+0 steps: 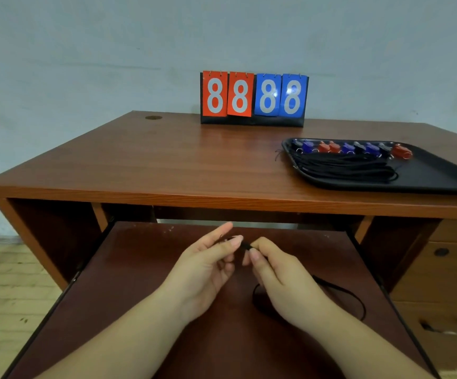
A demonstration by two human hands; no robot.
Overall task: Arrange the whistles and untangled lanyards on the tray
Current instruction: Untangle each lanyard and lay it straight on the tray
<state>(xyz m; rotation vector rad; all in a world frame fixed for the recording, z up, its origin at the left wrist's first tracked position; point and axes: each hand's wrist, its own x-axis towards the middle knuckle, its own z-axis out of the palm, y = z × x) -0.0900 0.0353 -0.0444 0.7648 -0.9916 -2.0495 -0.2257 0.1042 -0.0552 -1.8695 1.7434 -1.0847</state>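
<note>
Over the pulled-out shelf (145, 283) under the desk (139, 160), I see both hands close together, working on one black lanyard (339, 289). My left hand (208, 269) pinches one end of the cord between thumb and fingertips, with the index finger stretched forward. My right hand (279, 274) pinches the same cord just beside it, fingers curled around it. From the right hand the lanyard runs down and makes a loose loop on the shelf, to the right of the wrist. On the desk top, at the right side, stands the black tray (440, 170). Along its far edge lies a row of whistles (353, 149), blue, red and black ones. Just in front of them a bundle of black lanyards (345, 166) lies stretched on the tray. At the back of the desk, against the wall, a flip scoreboard (253, 98) shows 88 in red and 88 in blue.
</note>
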